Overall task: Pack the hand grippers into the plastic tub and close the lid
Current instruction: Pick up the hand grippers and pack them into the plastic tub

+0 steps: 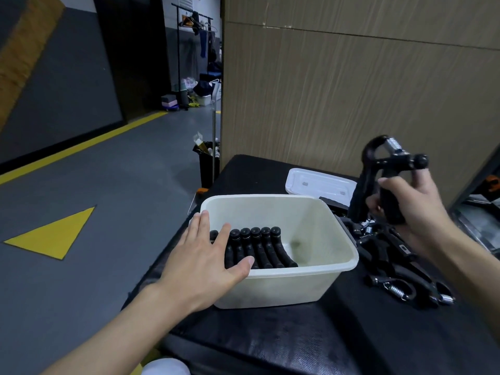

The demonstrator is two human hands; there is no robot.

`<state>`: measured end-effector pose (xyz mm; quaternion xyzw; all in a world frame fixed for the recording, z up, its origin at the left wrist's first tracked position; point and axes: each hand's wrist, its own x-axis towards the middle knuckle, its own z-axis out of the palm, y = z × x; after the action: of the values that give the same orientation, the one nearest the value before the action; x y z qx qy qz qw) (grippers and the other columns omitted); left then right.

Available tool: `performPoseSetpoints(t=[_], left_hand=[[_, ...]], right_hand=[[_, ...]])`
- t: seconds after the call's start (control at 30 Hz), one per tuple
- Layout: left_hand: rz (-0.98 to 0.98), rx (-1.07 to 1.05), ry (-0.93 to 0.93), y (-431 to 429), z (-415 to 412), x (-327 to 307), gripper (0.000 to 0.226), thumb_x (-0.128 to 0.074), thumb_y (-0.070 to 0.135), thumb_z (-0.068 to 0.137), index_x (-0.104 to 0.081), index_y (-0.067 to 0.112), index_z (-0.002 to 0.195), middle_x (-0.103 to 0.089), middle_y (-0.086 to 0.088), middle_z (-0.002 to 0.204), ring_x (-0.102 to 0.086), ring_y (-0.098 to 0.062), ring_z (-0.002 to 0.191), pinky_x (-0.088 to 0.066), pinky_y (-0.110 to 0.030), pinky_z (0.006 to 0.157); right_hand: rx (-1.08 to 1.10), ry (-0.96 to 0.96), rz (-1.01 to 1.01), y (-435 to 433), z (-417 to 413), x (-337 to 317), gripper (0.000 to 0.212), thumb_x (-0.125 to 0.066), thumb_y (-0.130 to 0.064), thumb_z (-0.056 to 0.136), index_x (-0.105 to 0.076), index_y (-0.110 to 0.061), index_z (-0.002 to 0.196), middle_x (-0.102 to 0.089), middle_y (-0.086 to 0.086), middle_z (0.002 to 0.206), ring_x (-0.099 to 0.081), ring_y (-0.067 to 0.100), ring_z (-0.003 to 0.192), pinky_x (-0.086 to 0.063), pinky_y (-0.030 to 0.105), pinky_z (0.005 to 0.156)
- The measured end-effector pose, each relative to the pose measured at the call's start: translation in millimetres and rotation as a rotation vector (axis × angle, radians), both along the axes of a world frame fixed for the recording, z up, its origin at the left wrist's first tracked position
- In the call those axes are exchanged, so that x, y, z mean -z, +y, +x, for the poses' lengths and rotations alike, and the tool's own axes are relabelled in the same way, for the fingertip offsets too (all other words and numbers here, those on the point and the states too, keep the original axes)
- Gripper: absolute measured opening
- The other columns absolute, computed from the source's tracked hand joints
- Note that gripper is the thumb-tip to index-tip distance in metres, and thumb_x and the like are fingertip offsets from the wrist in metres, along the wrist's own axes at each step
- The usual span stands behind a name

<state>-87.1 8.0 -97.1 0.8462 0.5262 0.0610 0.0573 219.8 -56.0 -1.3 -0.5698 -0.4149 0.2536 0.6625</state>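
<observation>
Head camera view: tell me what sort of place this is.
Probably a gym or training hall's back area, though that is uncertain. The grey floor carries yellow line markings and a yellow triangle, a clothes rack stands in the far room, and loose hand grippers lie heaped on the black padded table.

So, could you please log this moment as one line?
left hand: on tub | right hand: holding hand gripper | lid: off

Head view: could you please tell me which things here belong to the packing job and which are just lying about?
Job: tub; packed grippers; held gripper in right hand; loose grippers; lid; left hand on the tub's rim.

Lying about: bin; clothes rack; floor clutter.
</observation>
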Motion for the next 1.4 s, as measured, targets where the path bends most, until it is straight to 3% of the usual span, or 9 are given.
performPoseSetpoints(t=[0.07,0.13,0.23,0.33,0.53,0.77,1.0,1.23,1.4], left_hand=[[0.021,0.007,0.008,0,0,0,0.106,0.004,0.081,0.067,-0.003,0.026,0.158,0.018,-0.017,0.162,0.023,-0.024,0.149,0.003,-0.037,0.121],[0.036,0.015,0.015,0,0,-1,0.105,0.005,0.081,0.068,-0.002,0.025,0.158,0.019,-0.017,0.162,0.025,-0.024,0.148,0.005,-0.037,0.121],[0.025,0.015,0.012,0,-1,-1,0.107,0.005,0.082,0.068,-0.002,0.025,0.158,0.017,-0.016,0.163,0.022,-0.023,0.149,0.004,-0.036,0.122],[0.031,0.027,0.025,1,-2,0,0.111,0.009,0.089,0.068,-0.001,0.025,0.158,0.016,-0.015,0.163,0.021,-0.023,0.149,0.004,-0.038,0.123],[-0.027,0.018,-0.020,0,-3,-3,0.123,-0.003,0.094,0.065,0.005,0.015,0.157,0.022,-0.013,0.162,0.026,-0.021,0.148,0.008,-0.035,0.121],[-0.031,-0.045,-0.033,-2,-1,-4,0.124,-0.005,0.089,0.062,-0.001,0.011,0.157,0.014,-0.016,0.163,0.012,-0.024,0.151,-0.002,-0.037,0.123],[-0.023,-0.030,-0.015,-2,-1,-4,0.123,-0.001,0.088,0.061,0.001,0.012,0.157,0.016,-0.016,0.163,0.014,-0.024,0.151,0.002,-0.036,0.123],[-0.016,-0.029,-0.020,-2,-1,-4,0.122,-0.001,0.088,0.062,0.000,0.013,0.157,0.016,-0.016,0.163,0.014,-0.024,0.151,0.002,-0.035,0.123],[-0.027,-0.027,-0.025,-1,-2,-4,0.121,-0.002,0.088,0.062,0.001,0.013,0.157,0.017,-0.016,0.163,0.015,-0.024,0.151,0.002,-0.036,0.123]], right_hand=[[-0.012,-0.250,-0.040,3,-14,-3,0.050,-0.049,0.006,0.089,-0.043,-0.036,0.116,-0.059,0.011,0.065,-0.058,0.024,0.044,-0.046,0.038,0.052],[-0.082,-0.346,-0.080,8,-28,-2,0.065,-0.049,0.008,0.088,-0.038,-0.046,0.124,-0.060,0.020,0.068,-0.060,0.030,0.047,-0.050,0.043,0.055],[-0.136,-0.393,-0.083,22,-36,3,0.054,-0.053,0.003,0.090,-0.050,-0.041,0.121,-0.062,0.015,0.070,-0.060,0.025,0.056,-0.052,0.047,0.064],[-0.186,-0.479,-0.079,35,-38,12,0.035,-0.057,-0.009,0.097,-0.056,-0.032,0.123,-0.069,0.011,0.075,-0.063,0.014,0.070,-0.051,0.034,0.075],[-0.253,-0.631,-0.183,48,-33,27,0.030,-0.058,-0.018,0.097,-0.055,-0.034,0.122,-0.074,0.004,0.080,-0.068,0.008,0.074,-0.049,0.017,0.071],[-0.268,-1.000,-0.300,55,-37,50,0.020,-0.066,-0.033,0.091,-0.053,-0.032,0.106,-0.065,-0.008,0.074,-0.060,0.014,0.070,-0.050,0.035,0.072],[-0.278,-1.390,-0.529,61,-33,66,0.024,-0.061,-0.043,0.090,-0.057,-0.030,0.110,-0.063,-0.012,0.102,-0.060,0.018,0.095,-0.050,0.039,0.078],[-0.350,-1.458,-0.684,79,-38,77,0.023,-0.065,-0.038,0.088,-0.061,-0.017,0.097,-0.058,-0.004,0.099,-0.057,0.020,0.091,-0.043,0.032,0.064],[-0.425,-1.326,-0.748,95,-40,87,0.021,-0.072,-0.024,0.085,-0.058,-0.009,0.090,-0.057,0.001,0.085,-0.055,0.023,0.082,-0.040,0.030,0.065]])
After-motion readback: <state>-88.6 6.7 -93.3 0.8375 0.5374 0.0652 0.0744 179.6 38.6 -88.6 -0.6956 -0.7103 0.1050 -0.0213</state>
